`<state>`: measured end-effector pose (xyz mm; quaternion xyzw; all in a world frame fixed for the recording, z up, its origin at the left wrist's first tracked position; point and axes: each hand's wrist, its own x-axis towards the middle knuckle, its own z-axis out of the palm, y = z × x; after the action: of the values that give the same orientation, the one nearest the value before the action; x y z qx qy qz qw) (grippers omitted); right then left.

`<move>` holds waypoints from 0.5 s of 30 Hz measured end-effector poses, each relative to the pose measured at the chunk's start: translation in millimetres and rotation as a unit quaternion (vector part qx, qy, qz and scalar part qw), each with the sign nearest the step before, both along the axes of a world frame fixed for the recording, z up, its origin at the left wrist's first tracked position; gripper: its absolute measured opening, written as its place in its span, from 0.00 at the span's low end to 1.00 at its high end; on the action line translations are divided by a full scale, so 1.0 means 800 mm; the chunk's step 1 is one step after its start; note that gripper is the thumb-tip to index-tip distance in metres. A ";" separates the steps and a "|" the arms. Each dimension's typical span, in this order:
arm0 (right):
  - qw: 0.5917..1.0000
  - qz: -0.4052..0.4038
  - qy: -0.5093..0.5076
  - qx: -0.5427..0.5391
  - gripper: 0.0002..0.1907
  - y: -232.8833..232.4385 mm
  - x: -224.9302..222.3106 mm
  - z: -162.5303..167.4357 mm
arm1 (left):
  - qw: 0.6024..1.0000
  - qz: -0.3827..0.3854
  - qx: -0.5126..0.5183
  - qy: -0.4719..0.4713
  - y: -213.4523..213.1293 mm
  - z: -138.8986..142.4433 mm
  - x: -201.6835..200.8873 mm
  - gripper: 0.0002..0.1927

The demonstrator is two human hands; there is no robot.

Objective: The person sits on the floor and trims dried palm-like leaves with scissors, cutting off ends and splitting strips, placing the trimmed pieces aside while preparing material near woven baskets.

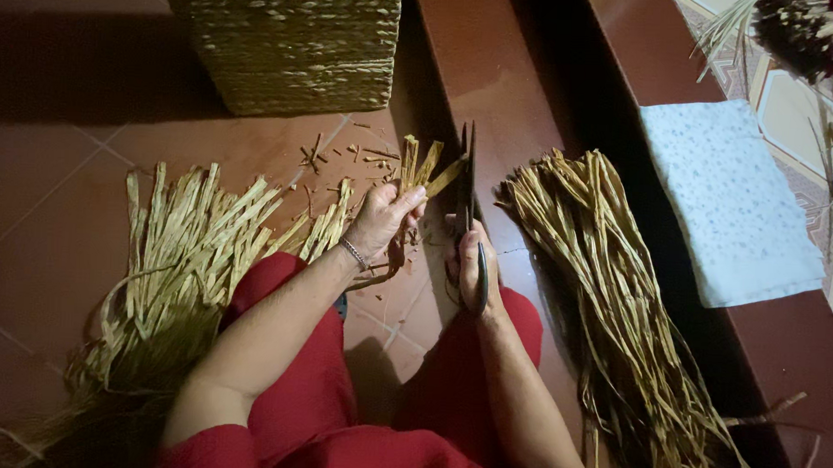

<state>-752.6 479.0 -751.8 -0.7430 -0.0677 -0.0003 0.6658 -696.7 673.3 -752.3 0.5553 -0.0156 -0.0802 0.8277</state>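
My left hand (pixel 383 218) grips a small bunch of dried straw strips (pixel 421 170), their cut ends pointing up and away from me. My right hand (pixel 471 268) holds dark scissors (pixel 467 185) with the blades upright and close together, just right of the strip ends. A bracelet sits on my left wrist. My legs in red trousers lie below both hands.
A big spread of straw strips (pixel 180 263) lies on the tiled floor at left. Another long bundle of straw (pixel 608 305) lies at right along a step. A woven basket (pixel 294 41) stands ahead. A pale cushion (pixel 732 199) lies at right. Short offcuts (pixel 345 153) litter the floor.
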 end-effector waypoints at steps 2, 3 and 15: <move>1.000 -0.001 0.009 0.001 0.36 -0.002 0.000 -0.003 | 1.000 -0.009 0.009 0.001 0.001 0.000 -0.001 0.13; 0.999 -0.006 -0.031 -0.031 0.36 -0.003 0.000 -0.004 | 1.000 -0.011 0.012 -0.002 0.001 0.000 -0.001 0.12; 0.997 -0.043 -0.034 0.051 0.38 -0.001 -0.005 0.001 | 0.997 0.004 0.038 -0.060 0.007 0.011 0.002 0.07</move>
<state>-756.5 478.4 -750.6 -0.7101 -0.0579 -0.0579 0.6993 -695.2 678.6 -743.3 0.5905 -0.0596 -0.0442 0.8036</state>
